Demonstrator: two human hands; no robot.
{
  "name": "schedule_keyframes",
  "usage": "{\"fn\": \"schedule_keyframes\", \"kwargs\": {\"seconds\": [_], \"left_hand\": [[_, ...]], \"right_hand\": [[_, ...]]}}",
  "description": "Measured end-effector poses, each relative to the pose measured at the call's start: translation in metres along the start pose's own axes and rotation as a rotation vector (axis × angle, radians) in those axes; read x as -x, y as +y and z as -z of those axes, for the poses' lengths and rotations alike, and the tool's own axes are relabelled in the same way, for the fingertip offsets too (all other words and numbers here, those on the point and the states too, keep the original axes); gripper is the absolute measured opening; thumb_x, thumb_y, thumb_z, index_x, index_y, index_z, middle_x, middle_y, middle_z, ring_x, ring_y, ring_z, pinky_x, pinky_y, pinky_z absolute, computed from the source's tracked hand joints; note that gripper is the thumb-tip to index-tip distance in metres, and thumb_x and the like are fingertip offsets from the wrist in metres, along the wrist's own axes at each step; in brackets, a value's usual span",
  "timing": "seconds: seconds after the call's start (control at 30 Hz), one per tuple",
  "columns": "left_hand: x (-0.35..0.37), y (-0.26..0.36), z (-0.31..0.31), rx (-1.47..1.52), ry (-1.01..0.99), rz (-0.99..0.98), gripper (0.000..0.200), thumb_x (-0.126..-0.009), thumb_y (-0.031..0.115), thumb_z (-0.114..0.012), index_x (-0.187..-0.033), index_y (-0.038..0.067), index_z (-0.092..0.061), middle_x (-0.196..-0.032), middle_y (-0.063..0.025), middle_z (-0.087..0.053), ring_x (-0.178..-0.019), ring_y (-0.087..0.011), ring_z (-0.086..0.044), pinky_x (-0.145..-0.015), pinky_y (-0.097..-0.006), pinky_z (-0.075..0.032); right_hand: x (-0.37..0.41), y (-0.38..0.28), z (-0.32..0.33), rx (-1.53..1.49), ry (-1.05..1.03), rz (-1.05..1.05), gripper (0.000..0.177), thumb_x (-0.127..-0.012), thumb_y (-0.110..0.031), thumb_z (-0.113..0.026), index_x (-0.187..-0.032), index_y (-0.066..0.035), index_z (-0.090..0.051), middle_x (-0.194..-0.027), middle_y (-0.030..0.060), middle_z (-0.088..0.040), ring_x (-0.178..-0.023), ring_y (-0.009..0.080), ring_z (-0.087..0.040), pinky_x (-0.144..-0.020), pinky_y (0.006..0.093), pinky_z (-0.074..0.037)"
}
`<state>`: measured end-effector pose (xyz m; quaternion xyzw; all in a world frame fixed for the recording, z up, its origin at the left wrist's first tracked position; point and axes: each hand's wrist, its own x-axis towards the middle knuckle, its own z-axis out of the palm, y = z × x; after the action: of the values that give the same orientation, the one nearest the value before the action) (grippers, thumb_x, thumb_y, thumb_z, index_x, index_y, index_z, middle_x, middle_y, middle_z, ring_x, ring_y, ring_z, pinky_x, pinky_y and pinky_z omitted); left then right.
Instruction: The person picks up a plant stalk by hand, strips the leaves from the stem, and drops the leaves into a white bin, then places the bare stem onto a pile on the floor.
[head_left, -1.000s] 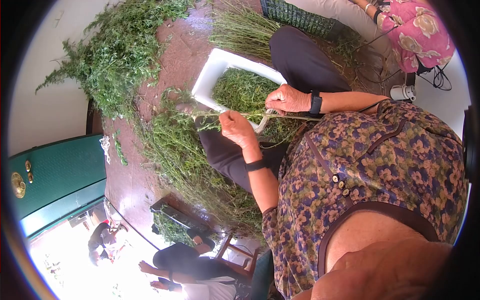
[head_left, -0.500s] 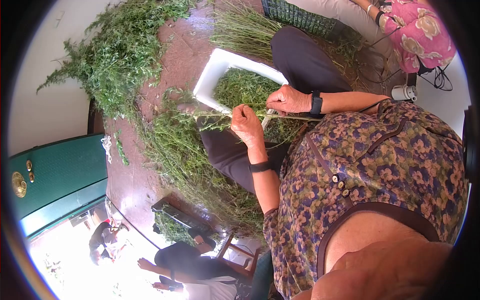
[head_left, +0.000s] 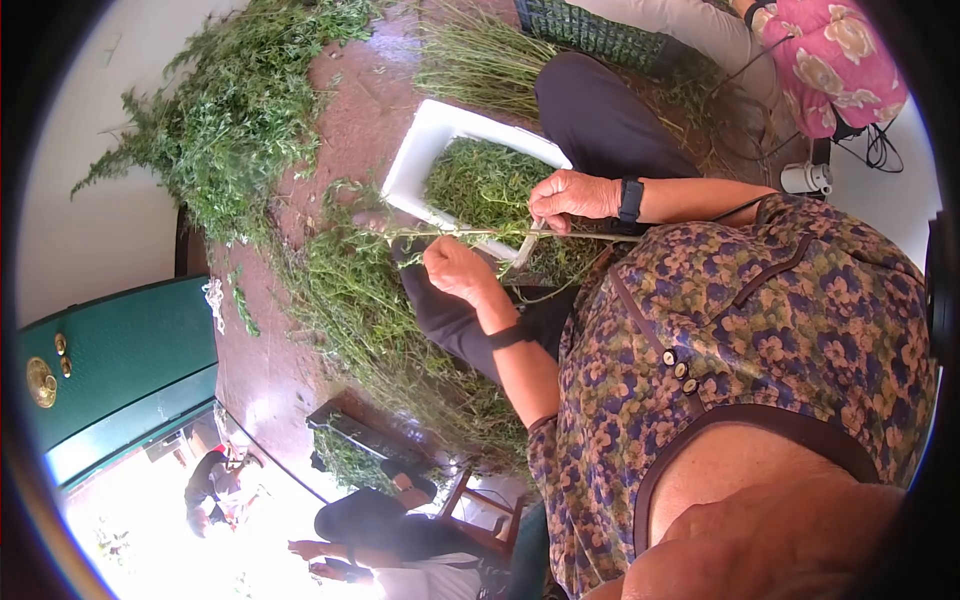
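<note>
My right hand point(head_left: 575, 200), a dark band at its wrist, pinches a long, thin plant stem point(head_left: 600, 237) over the near end of a white foam box point(head_left: 405, 165). The stem runs nearly level across the view, with leafy shoots along it. Farther along, my left hand point(head_left: 458, 268) is closed against the same stem, beside the box's lower edge. What lies inside its curled fingers is mostly hidden. Picked green leaves point(head_left: 480, 180) fill much of the box, which stands between my bent legs.
Leafy stalks point(head_left: 350, 290) are heaped beside my left leg, and a larger green pile point(head_left: 240, 130) lies against the wall. Long bare stems point(head_left: 480, 65) lie near a dark mesh crate point(head_left: 590, 40). A person in pink point(head_left: 840, 60) sits close by; others are near the bright doorway.
My left hand has moved left and slightly down along the stem, away from my right hand. The right hand stays nearly in place, still pinching the stem.
</note>
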<state>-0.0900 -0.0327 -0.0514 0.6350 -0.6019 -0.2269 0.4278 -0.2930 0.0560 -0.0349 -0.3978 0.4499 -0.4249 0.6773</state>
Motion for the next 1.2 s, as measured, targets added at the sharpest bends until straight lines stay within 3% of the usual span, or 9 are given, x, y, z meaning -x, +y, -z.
{"fn": "schedule_keyframes", "kwargs": {"seconds": [0.07, 0.17, 0.27, 0.37, 0.57, 0.7, 0.9, 1.03, 1.2], "left_hand": [[0.001, -0.013, 0.0, 0.394, -0.316, 0.145, 0.019, -0.09, 0.015, -0.052, -0.084, -0.001, -0.061, -0.061, -0.0043, -0.056, -0.048, -0.0104, -0.047, -0.045, -0.0237, -0.039], [0.019, 0.021, 0.003, 0.771, -0.625, 0.419, 0.024, -0.093, 0.024, -0.054, -0.092, 0.001, -0.062, -0.07, -0.0021, -0.058, -0.053, -0.0079, -0.048, -0.047, -0.0194, -0.038], [0.031, 0.029, -0.009, 0.989, -0.738, 0.553, 0.022, -0.091, 0.017, -0.054, -0.102, -0.001, -0.059, -0.082, -0.0038, -0.059, -0.059, -0.0077, -0.049, -0.052, -0.0198, -0.039], [0.034, 0.032, -0.01, 1.021, -0.716, 0.444, 0.019, -0.088, 0.011, -0.057, -0.102, -0.001, -0.057, -0.082, -0.0029, -0.058, -0.059, -0.008, -0.048, -0.054, -0.0205, -0.04], [0.038, 0.032, -0.015, 0.61, -0.646, 0.216, 0.027, -0.077, 0.007, -0.069, -0.098, -0.002, -0.054, -0.081, -0.0059, -0.054, -0.063, -0.0124, -0.05, -0.058, -0.0264, -0.043], [0.055, 0.051, -0.019, -0.015, -0.186, -0.169, 0.051, -0.071, 0.017, -0.076, -0.105, -0.003, -0.045, -0.077, -0.0094, -0.049, -0.068, -0.0239, -0.051, -0.061, -0.0373, -0.045], [0.054, 0.066, -0.009, -0.145, -0.218, -0.397, 0.036, -0.079, 0.014, -0.067, -0.106, -0.002, -0.049, -0.09, -0.017, -0.053, -0.074, -0.0322, -0.055, -0.062, -0.0405, -0.047], [0.046, 0.071, -0.008, -0.174, -0.255, -0.433, 0.017, -0.082, 0.01, -0.06, -0.095, -0.001, -0.056, -0.084, -0.0161, -0.056, -0.071, -0.0342, -0.056, -0.061, -0.0419, -0.048], [0.045, 0.058, -0.016, 0.002, -0.278, -0.324, 0.005, -0.083, 0.006, -0.056, -0.083, 0.001, -0.057, -0.074, -0.0137, -0.058, -0.069, -0.0323, -0.057, -0.063, -0.0408, -0.047]], "right_hand": [[-0.003, 0.003, 0.001, -0.034, -0.025, 0.002, 0.028, -0.094, -0.024, -0.052, -0.082, -0.001, -0.06, -0.056, 0.0012, -0.053, -0.052, 0.0101, -0.051, -0.058, 0.028, -0.047], [-0.006, 0.006, 0.002, -0.049, -0.042, 0.012, 0.028, -0.094, -0.024, -0.052, -0.082, 0.0, -0.06, -0.056, 0.0012, -0.053, -0.051, 0.0098, -0.05, -0.058, 0.0284, -0.047], [-0.002, 0.0, -0.001, -0.059, -0.04, -0.019, 0.028, -0.094, -0.024, -0.052, -0.082, 0.0, -0.06, -0.056, 0.0014, -0.053, -0.051, 0.0097, -0.051, -0.056, 0.0275, -0.046], [0.0, -0.005, -0.003, 0.029, 0.001, -0.011, 0.027, -0.093, -0.023, -0.054, -0.08, -0.001, -0.061, -0.055, 0.0019, -0.056, -0.051, 0.0098, -0.055, -0.052, 0.0259, -0.046], [0.0, -0.007, -0.007, 0.374, 0.119, 0.116, 0.029, -0.093, -0.023, -0.055, -0.074, -0.003, -0.062, -0.052, 0.0023, -0.058, -0.05, 0.0098, -0.058, -0.049, 0.0244, -0.045], [0.0, -0.005, -0.008, 0.5, 0.168, 0.188, 0.029, -0.092, -0.022, -0.056, -0.071, -0.003, -0.061, -0.051, 0.0032, -0.058, -0.049, 0.0106, -0.06, -0.048, 0.0248, -0.047], [-0.002, 0.003, -0.008, 0.652, 0.222, 0.323, 0.018, -0.09, -0.016, -0.058, -0.078, -0.003, -0.065, -0.054, 0.0071, -0.059, -0.049, 0.0143, -0.061, -0.048, 0.0274, -0.047], [-0.003, 0.005, -0.009, 0.712, 0.247, 0.395, 0.02, -0.09, -0.017, -0.057, -0.077, -0.002, -0.064, -0.057, 0.0085, -0.062, -0.052, 0.0149, -0.064, -0.049, 0.0266, -0.049], [-0.001, -0.003, -0.011, 0.532, 0.211, 0.203, 0.019, -0.09, -0.017, -0.056, -0.081, -0.003, -0.064, -0.055, 0.0057, -0.06, -0.051, 0.0132, -0.062, -0.049, 0.0265, -0.047]]}}
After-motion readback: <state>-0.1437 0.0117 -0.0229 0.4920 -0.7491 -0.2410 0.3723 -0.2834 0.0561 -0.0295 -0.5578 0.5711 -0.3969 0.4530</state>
